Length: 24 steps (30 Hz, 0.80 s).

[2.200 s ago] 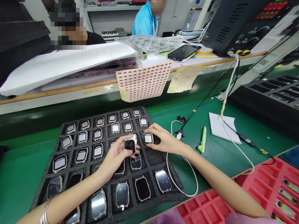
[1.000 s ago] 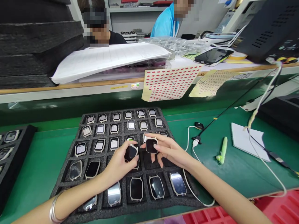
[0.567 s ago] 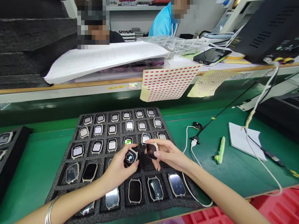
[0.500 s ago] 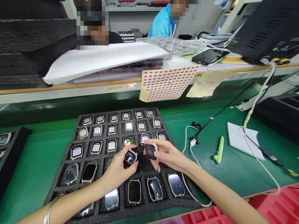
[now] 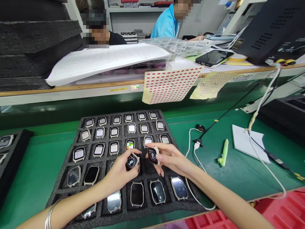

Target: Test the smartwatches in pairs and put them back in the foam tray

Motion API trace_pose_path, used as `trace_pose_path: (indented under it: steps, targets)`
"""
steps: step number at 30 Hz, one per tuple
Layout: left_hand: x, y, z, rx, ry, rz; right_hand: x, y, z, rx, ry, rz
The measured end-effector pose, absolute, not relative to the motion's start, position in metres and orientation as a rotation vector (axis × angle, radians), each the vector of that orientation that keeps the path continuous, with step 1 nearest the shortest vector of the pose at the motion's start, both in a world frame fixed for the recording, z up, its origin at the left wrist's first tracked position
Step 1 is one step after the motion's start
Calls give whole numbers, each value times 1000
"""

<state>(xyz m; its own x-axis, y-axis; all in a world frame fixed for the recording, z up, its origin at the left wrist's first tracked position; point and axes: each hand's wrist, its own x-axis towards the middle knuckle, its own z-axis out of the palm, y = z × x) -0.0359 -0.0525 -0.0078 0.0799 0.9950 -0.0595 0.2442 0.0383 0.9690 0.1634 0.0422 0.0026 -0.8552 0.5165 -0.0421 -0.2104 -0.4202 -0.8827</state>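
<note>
My left hand (image 5: 122,167) grips a smartwatch (image 5: 132,161) without a strap, its round dial lit on a dark screen. Close beside it, my right hand (image 5: 166,156) pinches a second smartwatch (image 5: 152,155) between thumb and fingers; its screen also shows a lit dial. Both are above a black foam tray (image 5: 95,169) whose square pockets hold several more watch bodies. In the back rows many screens show a white grid, and one watch (image 5: 130,144) shows green, white and red blocks. Toward the front, screens such as that of one watch (image 5: 137,194) are dark.
Right of the tray are white cables (image 5: 188,178), a green pen-like object (image 5: 224,152) and white paper (image 5: 249,143). A shelf behind carries papers (image 5: 107,60), a phone (image 5: 214,58) and clear trays (image 5: 178,44). Two people sit beyond. Another foam tray (image 5: 14,162) stands at left.
The screen of the watch in my right hand has gone from dark to a lit dial. The watch in my left hand has tilted slightly. Both hands stay nearly in place.
</note>
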Motion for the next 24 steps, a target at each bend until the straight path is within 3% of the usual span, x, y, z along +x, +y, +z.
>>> trace_pose_path:
  steps: [24]
  targets:
    - [-37, -53, 0, 1469, 1387, 967, 165, 39, 4, -541, -1384, 2259]
